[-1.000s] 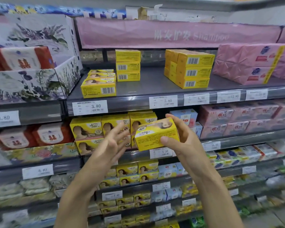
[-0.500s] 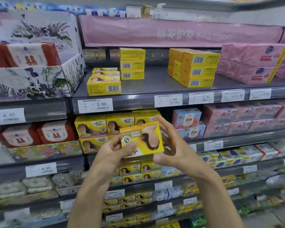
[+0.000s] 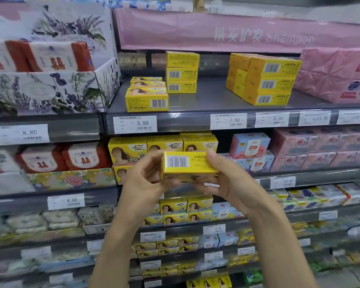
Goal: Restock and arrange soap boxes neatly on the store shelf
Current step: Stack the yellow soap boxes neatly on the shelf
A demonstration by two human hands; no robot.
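Note:
I hold a yellow soap box (image 3: 187,164) in front of the shelves with both hands, its barcode side facing me. My left hand (image 3: 142,183) grips its left end and underside. My right hand (image 3: 227,183) grips its right end, thumb on top. On the grey upper shelf (image 3: 212,100) a row of flat yellow soap boxes (image 3: 147,100) runs back from the front edge. Behind that row is a stack of three yellow boxes (image 3: 181,72), and a larger yellow stack (image 3: 264,80) sits to the right. More yellow boxes (image 3: 129,149) stand on the shelf below, behind my hands.
A floral carton (image 3: 50,88) with red-and-white packs stands at upper left. Pink wrapped packs (image 3: 337,73) fill the upper right. Blue-and-pink soap boxes (image 3: 249,146) sit right of my hands. Price tags line every shelf edge; lower shelves hold several more soaps.
The box has been turned between my hands from its picture face to its barcode side. My left hand, apart from it a second ago, now grips it.

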